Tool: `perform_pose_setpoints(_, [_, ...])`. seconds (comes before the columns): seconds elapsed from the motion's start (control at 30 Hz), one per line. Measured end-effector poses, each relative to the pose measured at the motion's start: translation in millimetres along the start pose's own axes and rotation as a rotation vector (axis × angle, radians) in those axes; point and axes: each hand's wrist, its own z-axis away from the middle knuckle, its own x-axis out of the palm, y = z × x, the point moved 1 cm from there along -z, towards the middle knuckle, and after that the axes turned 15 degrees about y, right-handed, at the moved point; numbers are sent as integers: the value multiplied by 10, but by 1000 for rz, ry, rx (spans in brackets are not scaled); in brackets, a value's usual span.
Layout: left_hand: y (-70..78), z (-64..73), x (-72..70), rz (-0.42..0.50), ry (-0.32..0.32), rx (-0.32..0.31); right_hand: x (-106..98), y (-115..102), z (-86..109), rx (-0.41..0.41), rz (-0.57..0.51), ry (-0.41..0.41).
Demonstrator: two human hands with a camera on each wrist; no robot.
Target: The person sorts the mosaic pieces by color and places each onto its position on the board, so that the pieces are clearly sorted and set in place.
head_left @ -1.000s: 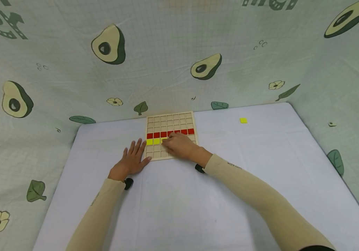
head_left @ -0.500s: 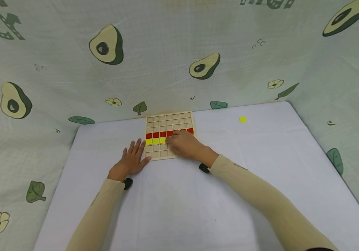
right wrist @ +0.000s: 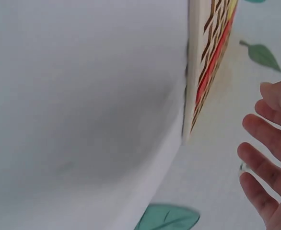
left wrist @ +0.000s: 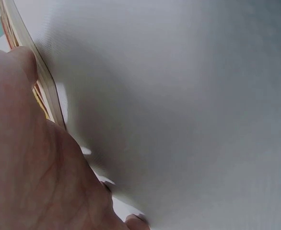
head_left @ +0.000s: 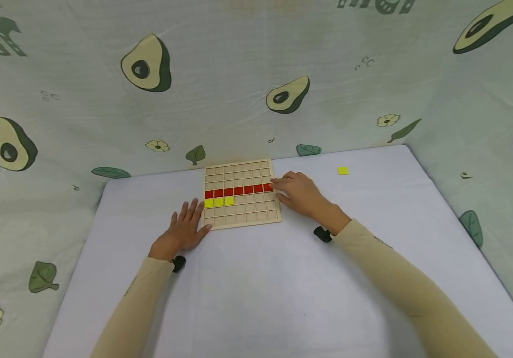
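A wooden grid board (head_left: 256, 215) lies at the back of the table, a row of red square tiles (head_left: 239, 191) across its middle. Below that row, three yellow square tiles (head_left: 219, 202) fill the left cells. My left hand (head_left: 180, 232) rests with spread fingers at the board's left edge; the left wrist view shows its thumb against the wooden rim (left wrist: 47, 86). At the board's right edge is my right hand (head_left: 303, 195), its fingers loosely bent and holding nothing. In the right wrist view these fingers (right wrist: 267, 163) are apart from one another.
One loose yellow tile (head_left: 343, 170) lies on the white table (head_left: 256, 288) to the right of the board. A cloth wall with avocado prints (head_left: 220, 64) rises directly behind the board and along both sides.
My right hand has left the third yellow tile and moved right to the board's right edge, uncovering the red row and the cells below. The left hand stays in place.
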Motion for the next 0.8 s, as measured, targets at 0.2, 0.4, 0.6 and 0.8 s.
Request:
perform_pose_setpoints(0.2, [-20, 10, 3, 22, 6, 10, -163, 336, 206, 79, 28, 42])
perform_pose_setpoints(0.4, [-20, 6, 8, 10, 14, 11, -315, 653, 433, 120, 64, 83])
perform_pose_setpoints(0.6, [-21, 11, 2, 12, 3, 7, -436, 931, 621, 182, 93, 88])
perform_pose_setpoints(0.8, [-13, 15, -4, 14, 1, 7, -504, 1169, 754, 237, 124, 102])
